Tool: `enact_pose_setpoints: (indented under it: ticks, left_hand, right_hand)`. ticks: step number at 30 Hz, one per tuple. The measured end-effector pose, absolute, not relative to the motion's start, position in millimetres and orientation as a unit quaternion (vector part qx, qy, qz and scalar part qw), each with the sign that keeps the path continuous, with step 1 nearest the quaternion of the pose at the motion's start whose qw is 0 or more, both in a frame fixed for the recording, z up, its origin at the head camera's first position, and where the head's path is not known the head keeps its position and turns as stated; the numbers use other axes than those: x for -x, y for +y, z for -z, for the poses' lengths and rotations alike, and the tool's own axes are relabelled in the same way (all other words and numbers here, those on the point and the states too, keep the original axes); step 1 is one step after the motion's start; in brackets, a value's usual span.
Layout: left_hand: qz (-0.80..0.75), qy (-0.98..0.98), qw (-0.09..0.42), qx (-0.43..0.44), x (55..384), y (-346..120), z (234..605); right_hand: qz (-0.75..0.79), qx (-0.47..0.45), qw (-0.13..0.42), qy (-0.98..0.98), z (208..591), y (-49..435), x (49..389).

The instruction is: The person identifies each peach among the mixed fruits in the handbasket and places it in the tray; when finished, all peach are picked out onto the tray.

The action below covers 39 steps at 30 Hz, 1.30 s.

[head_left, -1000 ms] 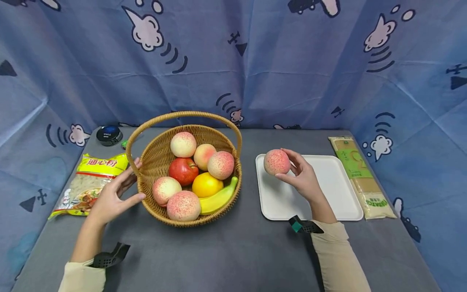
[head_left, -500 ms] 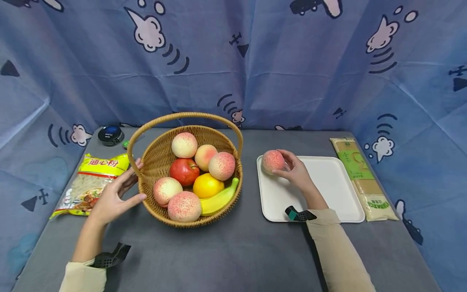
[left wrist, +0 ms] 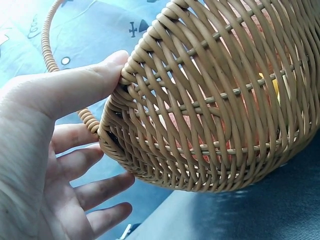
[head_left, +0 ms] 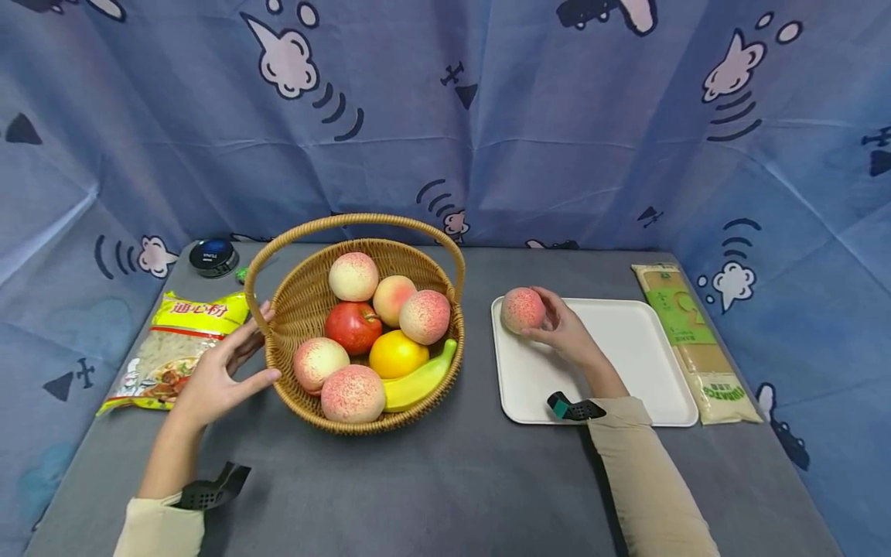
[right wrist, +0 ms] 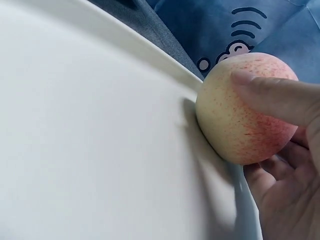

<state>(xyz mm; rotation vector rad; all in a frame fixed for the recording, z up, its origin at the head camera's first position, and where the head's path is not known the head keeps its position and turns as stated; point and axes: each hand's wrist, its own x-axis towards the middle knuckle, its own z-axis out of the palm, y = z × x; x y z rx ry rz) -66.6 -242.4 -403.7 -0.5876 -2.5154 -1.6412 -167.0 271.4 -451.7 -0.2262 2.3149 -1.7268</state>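
Observation:
My right hand (head_left: 567, 333) holds a pink-speckled peach (head_left: 522, 310) at the left end of a white tray (head_left: 612, 363). In the right wrist view, the thumb (right wrist: 270, 95) lies across the peach (right wrist: 225, 115), with fingers beneath it. A wicker basket (head_left: 278, 340) tilts toward me on the left. My left hand (head_left: 217, 379) rests against its left side, fingers spread. The left wrist view has the thumb (left wrist: 90, 85) at the woven rim. Inside the basket are several peaches (head_left: 353, 394), a red apple (head_left: 353, 328), a yellow orange-like fruit (head_left: 397, 354) and a banana (head_left: 421, 379).
A yellow bag of pasta (head_left: 177, 348) lies left of the basket, partly behind my left hand. Behind it sits a small round dark tin (head_left: 213, 257). A green-and-tan packet (head_left: 696, 344) lies along the tray's right side. A blue printed curtain (head_left: 543, 155) hangs behind the grey table.
The right hand has moved slightly left and down with the peach, close over the tray's left end. The left hand stays at the basket.

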Motion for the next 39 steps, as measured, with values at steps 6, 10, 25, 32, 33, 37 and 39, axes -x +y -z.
enact_pose_setpoints:
  ticks: [6, 10, 25, 32, 33, 37, 39]
  left_hand:
    - [0.530, -0.825, 0.042, 0.191, 67, -243, 405]
    - [0.530, -0.825, 0.042, 0.191, 67, -244, 406]
    - [0.527, -0.829, 0.032, 0.184, 67, -243, 402]
    - [0.527, -0.828, 0.039, 0.186, 67, -241, 402]
    - [0.525, -0.830, 0.040, 0.185, 67, -241, 402]
    - [0.520, -0.833, 0.041, 0.182, 67, -241, 402]
    - [0.519, -0.834, 0.040, 0.181, 67, -241, 403]
  right_hand:
    - [0.587, 0.072, 0.116, 0.798, 447, 273, 164]
    - [0.565, 0.074, 0.080, 0.818, 436, 271, 157]
    - [0.554, 0.236, -0.010, 0.798, 368, 238, 113]
    - [0.526, 0.319, 0.034, 0.788, 341, 203, 98]
    - [0.524, 0.324, 0.045, 0.786, 337, 197, 97]
    - [0.516, 0.344, 0.078, 0.780, 325, 171, 97]
    - [0.512, 0.356, 0.088, 0.777, 321, 157, 101]
